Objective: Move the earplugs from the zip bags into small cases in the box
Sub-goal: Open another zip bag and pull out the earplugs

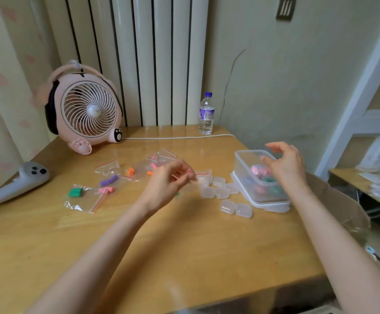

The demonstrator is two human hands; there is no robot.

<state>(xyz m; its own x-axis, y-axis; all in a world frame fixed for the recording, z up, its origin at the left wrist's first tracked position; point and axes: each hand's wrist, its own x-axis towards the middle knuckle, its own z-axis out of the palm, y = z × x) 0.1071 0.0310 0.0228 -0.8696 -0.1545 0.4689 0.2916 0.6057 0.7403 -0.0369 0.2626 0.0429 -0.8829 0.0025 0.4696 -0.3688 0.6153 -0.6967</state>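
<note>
Earplugs sat bagged centre-left on the worktop; the left hand pinched one zip bag near the small cases, seemingly for emptying, while the right hand hovered loosely open above the box.

We take this for a home, likely a bedroom corner: a wooden table pushed against a white column radiator, a heart-print curtain, a pink animal-shaped desk fan (paws and all), a water bottle, and a cracked plaster wall.
</note>
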